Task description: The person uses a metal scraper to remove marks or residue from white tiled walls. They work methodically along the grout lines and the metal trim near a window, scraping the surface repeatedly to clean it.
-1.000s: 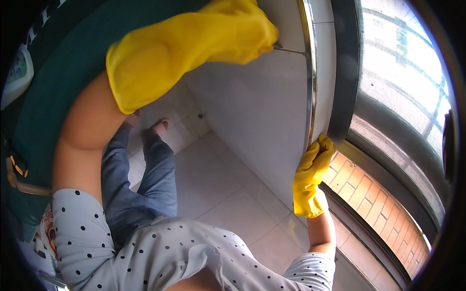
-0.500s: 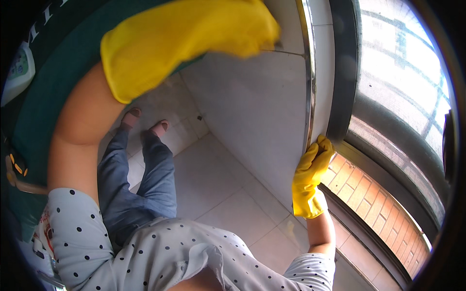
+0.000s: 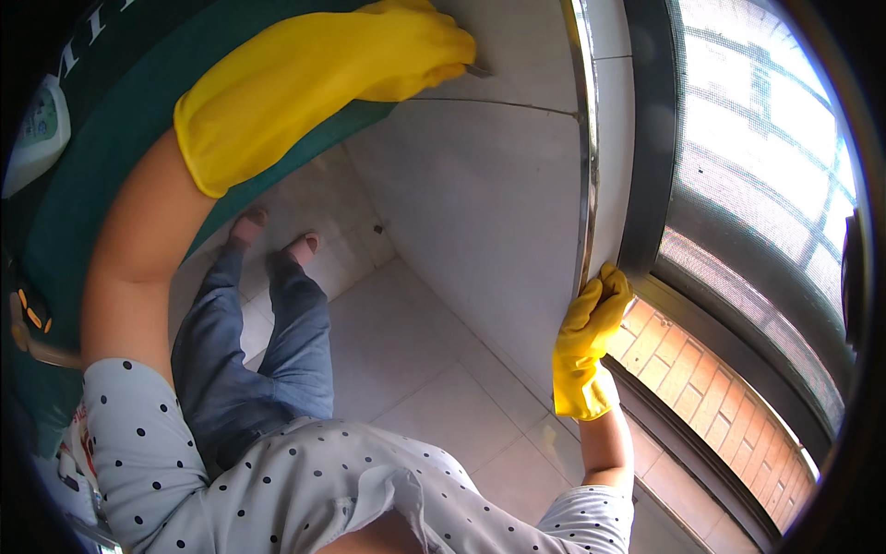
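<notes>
while left hand (image 3: pixel 423 54) curls at wall (image 3: pixel 480 175), right hand (image 3: pixel 591 314) half-curls on ledge (image 3: pixel 611 138); 2 gloves (image 3: pixel 249 106), holds unclear.

The left hand (image 3: pixel 423 54) is inside a yellow rubber glove (image 3: pixel 268 97), so its bare fingers are hidden, and the top edge cuts off a bit of the glove. A small dark bit (image 3: pixel 478 70) by the fingertips may be part of a tool, but it's too small to tell. On the far left, the white bottle (image 3: pixel 44 148) is cut off. Behind the window screen (image 3: pixel 738 166), on the right, things look blurry.
</notes>
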`<state>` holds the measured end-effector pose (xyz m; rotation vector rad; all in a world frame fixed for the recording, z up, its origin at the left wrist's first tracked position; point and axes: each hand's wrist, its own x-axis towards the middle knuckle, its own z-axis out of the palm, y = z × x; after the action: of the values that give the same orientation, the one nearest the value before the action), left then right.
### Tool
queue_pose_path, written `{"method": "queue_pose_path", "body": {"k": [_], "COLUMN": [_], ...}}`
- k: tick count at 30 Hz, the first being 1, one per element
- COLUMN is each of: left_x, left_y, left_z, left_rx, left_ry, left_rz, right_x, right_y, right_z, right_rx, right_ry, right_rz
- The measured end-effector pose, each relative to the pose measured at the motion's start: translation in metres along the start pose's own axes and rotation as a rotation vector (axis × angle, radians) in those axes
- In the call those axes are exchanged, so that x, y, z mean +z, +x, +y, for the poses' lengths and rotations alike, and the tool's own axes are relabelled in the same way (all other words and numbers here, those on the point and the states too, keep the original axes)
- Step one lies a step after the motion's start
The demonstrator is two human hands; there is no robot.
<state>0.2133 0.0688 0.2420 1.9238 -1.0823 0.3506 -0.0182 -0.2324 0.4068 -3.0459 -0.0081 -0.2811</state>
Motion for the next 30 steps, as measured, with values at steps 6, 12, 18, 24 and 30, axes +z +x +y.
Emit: {"method": "queue_pose_path", "body": {"k": [6,12,18,24,30], "left_x": [0.002,0.004,0.006,0.010,0.014], "left_y": [0.006,0.004,0.002,0.001,-0.004], "left_z": [0.000,0.002,-0.001,-0.003,-0.003], "left_rx": [0.001,-0.004,0.005,0.024,0.036], "left_ry": [0.016,0.001,-0.015,-0.016,0.006], "left_rz": [0.020,0.017,0.041,0.060,0.110], "right_x": [0.002,0.000,-0.001,-0.002,-0.001], "right_y": [-0.001,0.000,-0.001,0.001,0.002], "right_z": [0.000,-0.004,-0.006,-0.010,-0.009], "right_rx": [0.005,0.000,0.028,0.013,-0.007], "right_ry": [0.055,0.033,0.032,0.001,0.011], "right_rz": [0.001,-0.003,-0.013,-0.002,0.000]}}
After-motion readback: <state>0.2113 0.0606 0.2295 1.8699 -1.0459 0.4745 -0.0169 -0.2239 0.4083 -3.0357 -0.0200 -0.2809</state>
